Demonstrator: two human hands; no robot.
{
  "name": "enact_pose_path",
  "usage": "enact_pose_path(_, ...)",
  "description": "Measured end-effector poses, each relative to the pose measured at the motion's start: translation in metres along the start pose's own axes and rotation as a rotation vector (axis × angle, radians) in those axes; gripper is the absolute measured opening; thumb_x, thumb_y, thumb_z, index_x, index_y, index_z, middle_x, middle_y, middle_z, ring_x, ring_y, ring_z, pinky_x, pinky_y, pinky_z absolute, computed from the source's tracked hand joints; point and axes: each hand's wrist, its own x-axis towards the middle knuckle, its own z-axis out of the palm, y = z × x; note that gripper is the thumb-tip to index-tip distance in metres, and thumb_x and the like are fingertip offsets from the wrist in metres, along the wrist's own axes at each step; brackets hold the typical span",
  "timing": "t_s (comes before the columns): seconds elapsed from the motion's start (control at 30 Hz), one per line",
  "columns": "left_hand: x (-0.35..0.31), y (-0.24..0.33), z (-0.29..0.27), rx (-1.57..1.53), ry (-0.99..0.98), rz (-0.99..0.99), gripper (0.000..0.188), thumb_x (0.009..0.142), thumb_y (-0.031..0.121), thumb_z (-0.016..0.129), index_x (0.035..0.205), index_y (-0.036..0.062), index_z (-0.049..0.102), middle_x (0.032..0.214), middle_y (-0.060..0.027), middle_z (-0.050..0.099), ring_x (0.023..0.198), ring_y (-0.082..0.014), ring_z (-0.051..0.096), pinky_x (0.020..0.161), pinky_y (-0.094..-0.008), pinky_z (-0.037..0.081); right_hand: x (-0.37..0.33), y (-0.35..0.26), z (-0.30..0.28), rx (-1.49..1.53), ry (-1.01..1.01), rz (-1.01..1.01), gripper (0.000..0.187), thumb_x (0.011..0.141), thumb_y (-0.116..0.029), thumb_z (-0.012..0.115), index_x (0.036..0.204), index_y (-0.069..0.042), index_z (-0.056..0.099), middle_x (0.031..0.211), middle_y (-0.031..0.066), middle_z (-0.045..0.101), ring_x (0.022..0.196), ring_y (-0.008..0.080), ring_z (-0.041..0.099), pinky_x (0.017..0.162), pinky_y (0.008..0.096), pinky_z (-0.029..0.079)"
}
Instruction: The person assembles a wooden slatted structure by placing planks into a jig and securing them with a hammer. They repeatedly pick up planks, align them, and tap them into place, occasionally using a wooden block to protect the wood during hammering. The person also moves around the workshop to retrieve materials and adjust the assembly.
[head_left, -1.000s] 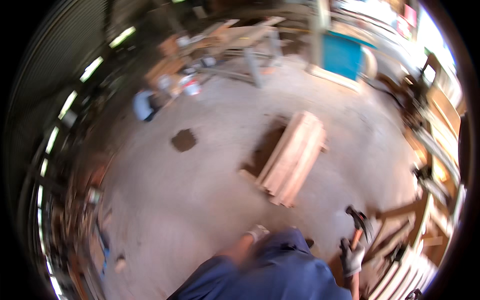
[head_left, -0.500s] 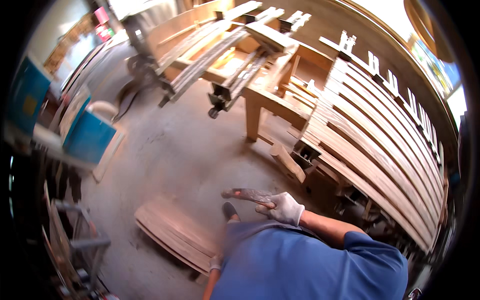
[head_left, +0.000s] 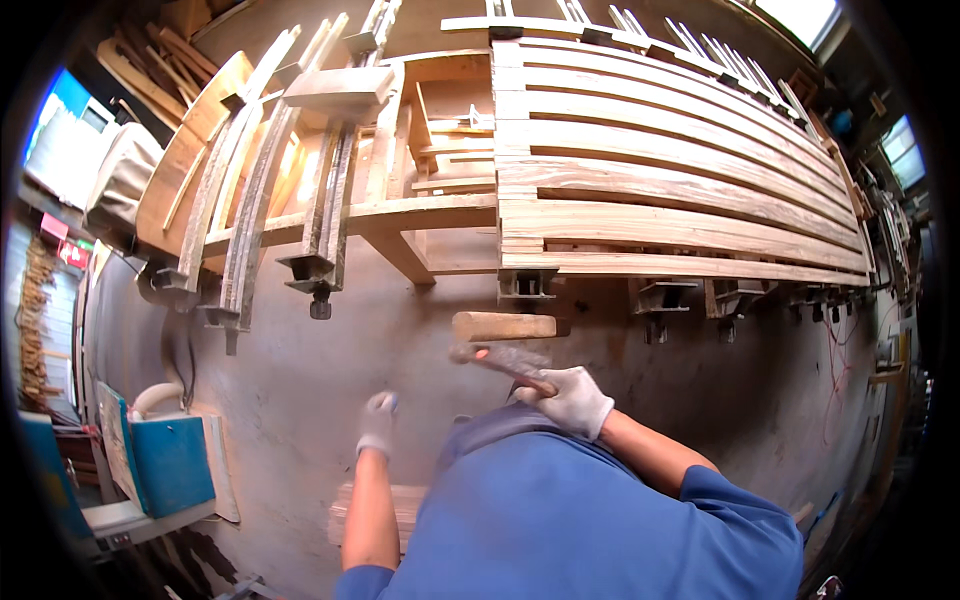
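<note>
A hammer (head_left: 505, 362) is gripped in the right hand (head_left: 572, 398), the gloved fingers (head_left: 590, 412) being wrapped tight round the handle near its end, so that the blurred head is carried out ahead of the body, just below a short wooden block (head_left: 503, 326). The block is seen just under the near edge of the curved planks (head_left: 680, 190), beside a clamp (head_left: 527, 287) hanging from them; whether it is touched by the hammer cannot be told. The left hand (head_left: 377, 423) is held lower and to the left, gloved, its fingers loosely curled on nothing that can be seen.

The planks are bent edge to edge over a frame and held by a row of clamps along the near edge, which juts toward the person. A second rack of bent strips (head_left: 255, 190) is propped on a wooden trestle (head_left: 400, 215) to the left, its own clamps hanging past the edge. Between the two racks and the body, bare concrete floor (head_left: 300, 380) is left open for a swing. A blue box (head_left: 165, 460) is stood well to the left, and a stack of boards (head_left: 345, 510) lies just behind the left forearm.
</note>
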Motion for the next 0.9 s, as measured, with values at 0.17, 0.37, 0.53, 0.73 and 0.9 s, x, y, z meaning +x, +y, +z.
enact_pose_path(0.17,0.029,0.137,0.11,0.386,-0.194,0.31,0.034,0.101,0.029,0.075,0.121,0.0019,0.08,0.122,-0.014,0.081,0.107,-0.0206,0.077,0.095,-0.0357,0.058,-0.014,0.001,-0.035,0.265,0.172,0.173,0.03,0.098,-0.034,0.076,0.104,-0.005,0.082,0.085,0.0077,0.08,0.08,0.0123,0.071,0.081,0.0332,0.058)
enact_pose_path(0.37,0.034,0.248,0.225,0.423,-0.42,0.501,0.028,0.104,0.023,0.075,0.124,0.004,0.08,0.096,0.0023,0.075,0.082,-0.0047,0.062,0.073,-0.0236,0.051,-0.014,0.036,-0.045,0.298,0.413,0.297,0.031,0.1,-0.027,0.08,0.085,-0.002,0.07,0.071,-0.0072,0.056,0.068,0.0035,0.047,0.059,0.0281,0.043)
enact_pose_path(0.53,0.037,0.282,0.277,0.47,-0.506,0.498,0.038,0.102,0.025,0.076,0.131,0.0009,0.075,0.123,-0.0151,0.08,0.109,-0.02,0.075,0.101,-0.0339,0.056,-0.006,0.033,-0.049,0.327,0.554,0.331,0.03,0.099,-0.027,0.082,0.084,-0.005,0.068,0.068,-0.0065,0.055,0.064,0.0033,0.046,0.057,0.026,0.041)
enact_pose_path(0.73,0.063,0.237,0.291,0.32,-0.713,0.336,0.071,0.096,0.031,0.084,0.152,-0.0041,0.058,0.145,-0.0221,0.069,0.134,-0.025,0.063,0.117,-0.035,0.046,0.029,-0.013,-0.078,0.167,0.609,0.257,0.019,0.1,-0.022,0.072,0.1,-0.003,0.073,0.07,0.0082,0.069,0.064,0.0133,0.069,0.062,0.0329,0.055)
enact_pose_path(0.9,0.07,0.228,0.291,0.196,-0.779,0.222,0.072,0.097,0.028,0.083,0.153,-0.0064,0.055,0.144,-0.0161,0.068,0.129,-0.0191,0.063,0.111,-0.0323,0.049,0.069,-0.024,-0.104,-0.168,0.59,-0.037,0.019,0.098,-0.021,0.076,0.103,-0.002,0.072,0.077,0.016,0.07,0.066,0.0272,0.072,0.064,0.0384,0.055)
